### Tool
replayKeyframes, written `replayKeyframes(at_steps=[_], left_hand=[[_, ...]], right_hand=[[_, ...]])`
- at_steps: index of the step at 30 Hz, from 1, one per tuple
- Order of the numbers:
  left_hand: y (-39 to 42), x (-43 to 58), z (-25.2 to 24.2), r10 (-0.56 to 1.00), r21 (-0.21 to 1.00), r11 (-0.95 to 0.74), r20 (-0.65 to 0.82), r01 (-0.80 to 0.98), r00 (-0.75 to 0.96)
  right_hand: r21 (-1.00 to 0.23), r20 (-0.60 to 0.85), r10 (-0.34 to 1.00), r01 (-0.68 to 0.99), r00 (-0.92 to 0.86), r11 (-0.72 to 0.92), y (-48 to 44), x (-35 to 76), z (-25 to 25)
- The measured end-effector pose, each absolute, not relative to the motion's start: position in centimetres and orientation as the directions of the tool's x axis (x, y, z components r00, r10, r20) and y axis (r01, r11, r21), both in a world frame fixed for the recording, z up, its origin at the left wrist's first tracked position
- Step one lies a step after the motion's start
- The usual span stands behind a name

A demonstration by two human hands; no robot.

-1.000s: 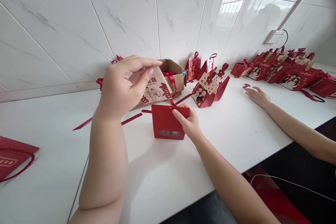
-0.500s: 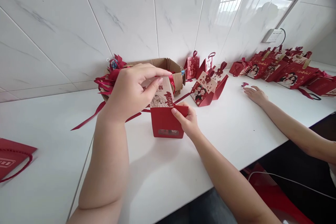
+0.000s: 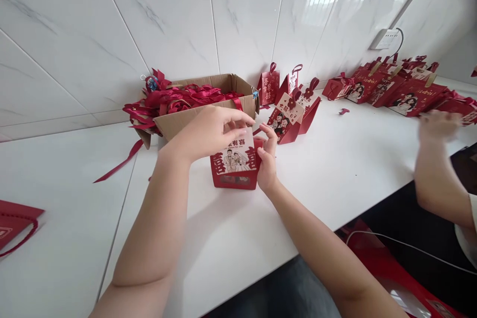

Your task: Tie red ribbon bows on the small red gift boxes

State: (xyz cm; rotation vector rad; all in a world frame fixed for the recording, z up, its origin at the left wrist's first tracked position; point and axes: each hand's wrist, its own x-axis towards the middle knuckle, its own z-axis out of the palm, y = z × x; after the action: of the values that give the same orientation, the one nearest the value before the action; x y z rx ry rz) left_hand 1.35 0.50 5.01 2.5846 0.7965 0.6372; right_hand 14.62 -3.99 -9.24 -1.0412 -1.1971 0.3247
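Note:
A small red box (image 3: pixel 235 181) with a window stands on the white table in front of me. Its printed flap (image 3: pixel 235 155), showing a couple and red characters, is folded down over the front. My left hand (image 3: pixel 214 131) reaches across the top, thumb and fingertips pinching the flap's upper edge. At the box's right side is my right hand (image 3: pixel 267 159), its thumb against the red edge and its fingers curled behind. A red ribbon (image 3: pixel 258 130) shows just beyond the box.
Behind the box is a cardboard carton (image 3: pixel 175 126) full of red ribbons. Finished red boxes (image 3: pixel 285 121) stand right of it, with more red boxes (image 3: pixel 406 94) farther right. Another person's blurred hand (image 3: pixel 437 126) is there. A red bag (image 3: pixel 18 223) lies at the left.
The printed flap has come forward and down over the box's front. My left hand has moved right and slightly down. The other person's hand has lifted off the table and moved right.

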Motion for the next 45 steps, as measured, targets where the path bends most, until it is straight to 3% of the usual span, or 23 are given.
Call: replayKeyframes(at_steps=[3,7,16,28,37,45], left_hand=[[0.6,1.7,4.7,0.585,0.512,-0.740,0.172,0.436,0.792],[0.7,1.3,4.9,0.574,0.548,-0.706,0.071,0.448,0.816],[1.7,-0.7,5.1,0.638,0.333,-0.707,-0.081,0.624,0.766],[1.3,0.2,5.4,0.616,0.307,-0.683,-0.247,0.663,0.748],[1.3,0.7,5.1,0.622,0.312,-0.664,-0.275,0.680,0.733],[1.4,1.0,4.8,0.663,0.324,-0.621,-0.269,0.714,0.699]], right_hand=[[-0.748,0.664,0.632,0.347,0.400,0.566,-4.5,14.8,-8.3],[-0.750,0.660,0.679,0.330,0.322,0.573,-5.0,14.8,-7.4],[-0.737,0.674,0.676,0.328,0.297,0.591,-5.0,15.2,-7.6],[-0.680,0.733,0.606,0.318,0.307,0.661,-4.7,15.3,-7.7],[-0.678,0.735,0.594,0.331,0.327,0.656,-4.9,15.2,-7.7],[-0.810,0.585,0.707,0.238,0.397,0.536,-4.6,15.0,-7.5]])
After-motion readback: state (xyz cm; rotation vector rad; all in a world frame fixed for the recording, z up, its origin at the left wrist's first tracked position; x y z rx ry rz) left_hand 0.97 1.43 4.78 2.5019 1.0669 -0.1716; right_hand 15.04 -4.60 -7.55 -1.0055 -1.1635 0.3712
